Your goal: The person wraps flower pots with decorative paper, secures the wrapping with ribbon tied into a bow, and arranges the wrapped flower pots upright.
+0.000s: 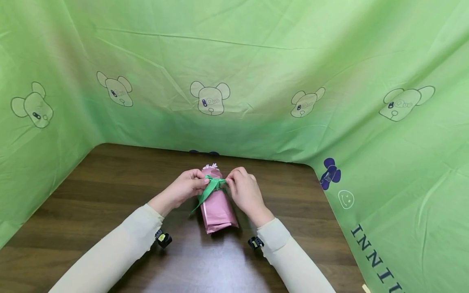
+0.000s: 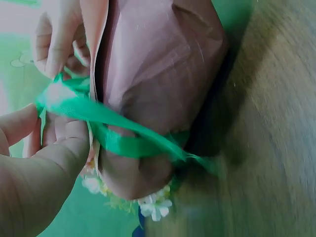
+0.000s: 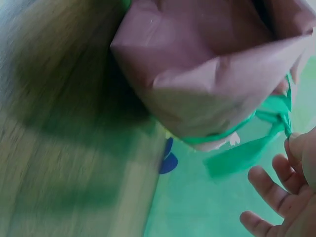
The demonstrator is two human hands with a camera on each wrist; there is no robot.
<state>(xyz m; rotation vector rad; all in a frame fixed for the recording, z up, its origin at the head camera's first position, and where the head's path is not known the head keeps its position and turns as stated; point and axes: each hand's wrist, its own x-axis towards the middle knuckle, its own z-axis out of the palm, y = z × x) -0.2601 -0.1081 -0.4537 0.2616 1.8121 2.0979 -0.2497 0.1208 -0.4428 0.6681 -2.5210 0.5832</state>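
A bouquet wrapped in pink paper lies on the table, its small pale flowers poking out at the far end. Around its upper part runs a green ribbon, knotted on top, with a loose tail slanting down to the left. My left hand pinches the ribbon between thumb and fingers on the left of the knot. On the other side, my right hand pinches another part of it. In the right wrist view, the ribbon reaches the right thumb and forefinger, while the other fingers are spread apart.
The brown wooden table extends around the bouquet. Green cloth printed with bear heads hangs along its back and sides. Dark wrist cameras are strapped at both cuffs.
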